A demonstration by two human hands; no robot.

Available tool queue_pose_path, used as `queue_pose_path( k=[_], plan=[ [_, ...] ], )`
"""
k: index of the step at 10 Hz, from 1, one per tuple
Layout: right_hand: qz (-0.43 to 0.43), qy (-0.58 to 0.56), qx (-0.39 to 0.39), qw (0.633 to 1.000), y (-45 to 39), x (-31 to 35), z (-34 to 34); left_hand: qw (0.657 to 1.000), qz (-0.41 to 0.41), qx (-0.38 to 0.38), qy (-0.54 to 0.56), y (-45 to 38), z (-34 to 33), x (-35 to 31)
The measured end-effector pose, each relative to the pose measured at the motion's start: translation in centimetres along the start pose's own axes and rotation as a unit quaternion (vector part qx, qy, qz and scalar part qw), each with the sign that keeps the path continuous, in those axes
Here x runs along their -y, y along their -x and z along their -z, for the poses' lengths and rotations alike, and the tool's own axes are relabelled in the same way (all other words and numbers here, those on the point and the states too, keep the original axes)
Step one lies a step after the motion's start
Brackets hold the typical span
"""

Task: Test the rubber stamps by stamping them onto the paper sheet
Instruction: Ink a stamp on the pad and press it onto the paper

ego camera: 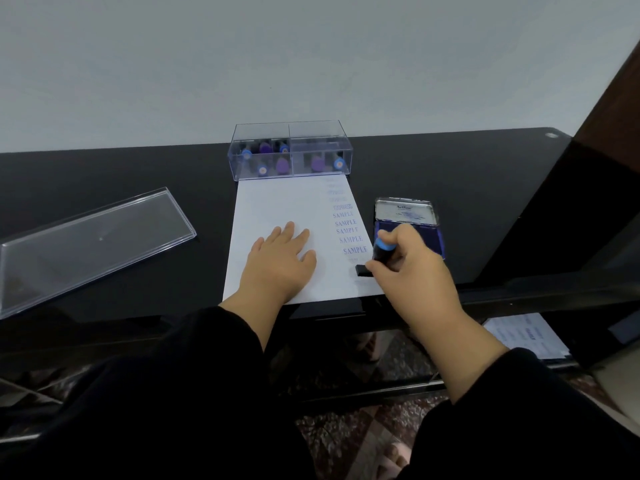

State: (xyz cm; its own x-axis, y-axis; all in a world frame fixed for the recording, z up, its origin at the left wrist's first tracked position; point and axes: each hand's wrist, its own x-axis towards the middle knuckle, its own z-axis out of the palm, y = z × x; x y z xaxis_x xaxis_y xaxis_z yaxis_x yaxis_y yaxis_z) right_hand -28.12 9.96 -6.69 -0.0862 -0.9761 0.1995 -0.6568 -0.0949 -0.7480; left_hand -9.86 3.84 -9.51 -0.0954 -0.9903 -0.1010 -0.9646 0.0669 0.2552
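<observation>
Curled round the stamp, our right hand presses it onto the paper at lower right, under the SAMPLE prints. Our left hand lies flat to steady the sheet. Ink pad sits just beside it on the worktop.

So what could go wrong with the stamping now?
The stamp in the right hand sits near the bottom edge of the paper sheet, so the print might run off it. It is also close under the last SAMPLE print and could overlap it. The open ink pad beside that hand could smear it.
</observation>
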Motion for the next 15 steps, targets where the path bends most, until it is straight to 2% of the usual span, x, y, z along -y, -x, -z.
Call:
queue_pose_path(
  k=[1, 4, 15],
  plan=[
    [-0.025, -0.061, -0.038, 0.997, -0.7, -0.5, 0.7, 1.0, -0.002, -0.012, 0.013, 0.2, 0.0, 0.0],
    [-0.029, -0.099, -0.09, 0.991, -2.2, -1.7, 1.4, 1.0, -0.002, -0.012, 0.003, 0.1, -0.2, 0.1],
    [-0.031, -0.119, -0.066, 0.99, -2.1, -1.4, 1.1, 1.0, 0.0, -0.017, 0.009, 0.3, -0.1, -0.1]
  ],
)
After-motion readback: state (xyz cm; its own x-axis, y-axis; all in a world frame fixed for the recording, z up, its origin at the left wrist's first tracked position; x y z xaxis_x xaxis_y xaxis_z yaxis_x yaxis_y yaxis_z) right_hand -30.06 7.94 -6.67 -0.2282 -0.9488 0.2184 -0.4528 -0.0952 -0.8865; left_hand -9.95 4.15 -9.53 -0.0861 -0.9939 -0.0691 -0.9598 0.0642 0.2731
